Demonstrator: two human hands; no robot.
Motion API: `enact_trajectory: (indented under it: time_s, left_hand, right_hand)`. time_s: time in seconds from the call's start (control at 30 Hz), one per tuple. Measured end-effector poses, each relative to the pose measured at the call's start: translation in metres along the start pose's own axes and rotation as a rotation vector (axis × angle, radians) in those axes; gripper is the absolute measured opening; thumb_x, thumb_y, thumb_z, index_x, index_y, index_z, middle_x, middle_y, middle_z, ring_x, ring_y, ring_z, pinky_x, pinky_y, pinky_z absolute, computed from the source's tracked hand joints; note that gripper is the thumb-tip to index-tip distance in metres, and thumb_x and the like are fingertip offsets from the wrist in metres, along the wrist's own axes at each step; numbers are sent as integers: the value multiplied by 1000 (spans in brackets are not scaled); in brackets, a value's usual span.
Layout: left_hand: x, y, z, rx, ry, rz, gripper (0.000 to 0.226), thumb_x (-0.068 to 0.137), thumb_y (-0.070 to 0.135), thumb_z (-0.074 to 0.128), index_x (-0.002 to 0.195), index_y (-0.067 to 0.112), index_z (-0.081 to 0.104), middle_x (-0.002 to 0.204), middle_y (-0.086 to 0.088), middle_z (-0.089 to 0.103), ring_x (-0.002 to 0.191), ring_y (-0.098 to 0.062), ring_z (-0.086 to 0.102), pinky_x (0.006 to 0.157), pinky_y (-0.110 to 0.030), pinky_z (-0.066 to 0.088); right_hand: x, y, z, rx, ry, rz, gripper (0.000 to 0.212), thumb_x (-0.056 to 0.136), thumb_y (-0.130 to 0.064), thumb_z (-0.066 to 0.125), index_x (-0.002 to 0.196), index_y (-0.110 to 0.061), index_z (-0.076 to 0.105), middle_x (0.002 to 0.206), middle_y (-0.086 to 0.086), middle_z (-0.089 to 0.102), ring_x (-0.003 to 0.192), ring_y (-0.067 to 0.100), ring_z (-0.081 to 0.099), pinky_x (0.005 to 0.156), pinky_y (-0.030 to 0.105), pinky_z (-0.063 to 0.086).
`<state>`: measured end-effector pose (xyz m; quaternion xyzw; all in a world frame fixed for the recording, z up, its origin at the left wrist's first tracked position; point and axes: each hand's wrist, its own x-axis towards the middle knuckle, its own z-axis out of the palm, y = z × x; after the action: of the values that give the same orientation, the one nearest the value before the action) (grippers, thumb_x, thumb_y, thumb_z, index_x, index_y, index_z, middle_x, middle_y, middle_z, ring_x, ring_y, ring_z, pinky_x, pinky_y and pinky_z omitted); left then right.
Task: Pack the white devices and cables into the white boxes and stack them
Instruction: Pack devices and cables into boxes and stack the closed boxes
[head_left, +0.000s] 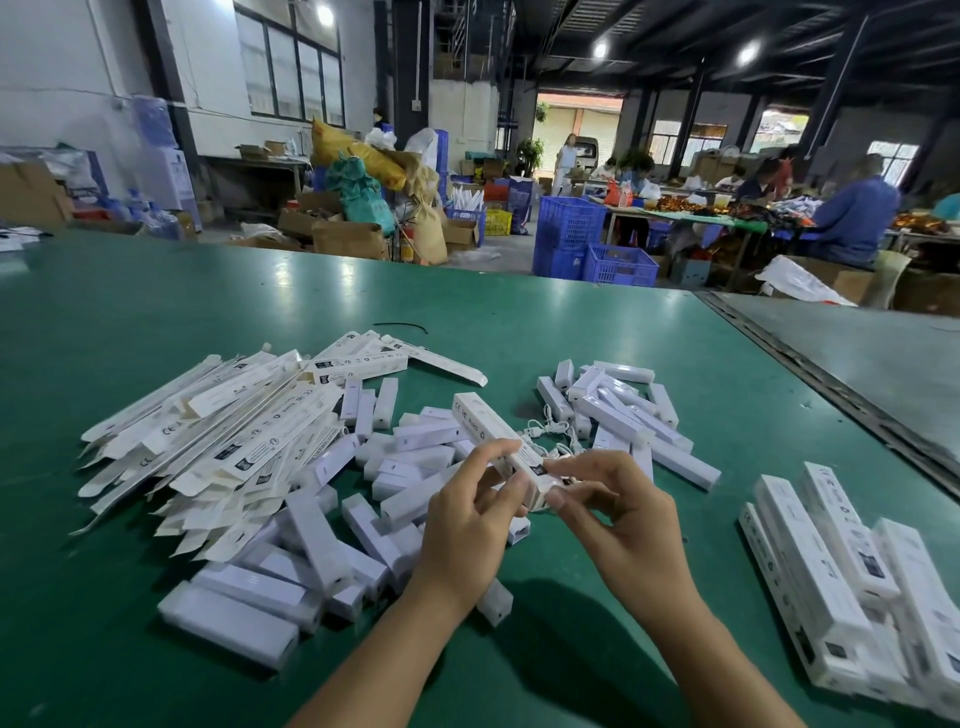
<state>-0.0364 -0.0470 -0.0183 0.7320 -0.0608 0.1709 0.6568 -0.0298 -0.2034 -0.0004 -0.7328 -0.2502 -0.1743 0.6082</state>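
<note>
A long white box (493, 434) is held above the green table (571, 332), its near end between both hands. My left hand (467, 514) grips the box's near end from the left, fingers curled round it. My right hand (613, 512) pinches the same end from the right, at the flap. White cables (550, 434) lie just behind the box. Loose white devices (374, 519) are heaped under and left of my left hand. A second heap of white devices (623, 415) lies further back on the right.
Flat unfolded white boxes (223, 431) are piled at the left. Packed white boxes (852, 577) are stacked at the near right. A black tie (400, 326) lies behind the piles. A metal seam (831, 384) runs along the table's right side. People work at far tables.
</note>
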Motion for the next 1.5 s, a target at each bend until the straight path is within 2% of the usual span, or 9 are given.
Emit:
enact_trajectory:
  time_s: [0.23,0.43,0.63,0.83,0.97,1.07,1.17,1.27,1.5]
  left_hand:
    - [-2,1,-1,-3,-30,-17,25,87,43,51,108,53,62,84,8,70,76,-21,64,73,-41,54]
    - [-3,1,-1,0,-32,8,24,87,39,54,107,49,64,80,14,70,74,-4,64,66,-16,48]
    - [-7,8,-1,-27,-83,47,21,90,44,52,105,47,66,73,17,65,64,0,56,62,-11,43]
    - [-10,8,2,-13,-145,79,43,77,72,61,112,47,64,80,13,69,79,-4,66,74,-21,52]
    - [-5,4,2,29,-72,107,32,80,64,59,107,48,64,67,15,61,61,-1,53,59,-20,46]
    - [-6,5,3,62,6,127,25,82,62,53,105,57,61,69,16,65,59,3,54,55,-17,44]
    - [-6,5,3,146,38,175,31,85,58,55,115,54,57,82,27,67,77,9,63,67,-5,43]
    - [-4,0,0,225,50,190,40,88,57,64,126,57,51,104,19,71,101,6,63,85,-8,45]
    - [-5,3,3,286,-7,187,50,82,60,56,129,62,40,103,15,64,99,19,52,81,0,37]
  right_hand:
    - [3,-7,-3,229,5,150,50,66,-26,80,111,-32,58,98,5,75,72,21,69,69,24,55]
    - [2,-8,-2,263,-1,129,49,71,-17,76,116,-21,56,95,6,74,69,17,66,67,22,54]
    - [5,-14,-3,325,7,118,38,65,-14,78,99,-12,61,85,8,73,64,16,62,63,22,54]
    - [2,-13,-3,285,-1,96,19,71,-18,79,87,-19,69,79,13,68,63,22,59,64,30,54]
    - [1,-8,2,282,-13,170,19,82,-15,76,99,-18,68,102,6,69,76,24,63,73,33,56]
    - [1,-8,8,471,-24,326,30,82,-20,72,109,-14,61,94,3,65,76,23,65,67,31,56]
    - [2,-10,13,531,-147,572,41,82,-46,67,105,-12,59,78,10,61,60,24,60,53,29,51]
    - [3,-11,14,563,-239,691,35,84,-50,63,79,-16,66,70,7,59,52,18,55,47,24,45]
    - [5,-6,11,748,-268,751,29,85,-46,65,74,-21,71,68,-1,63,53,12,60,52,20,49]
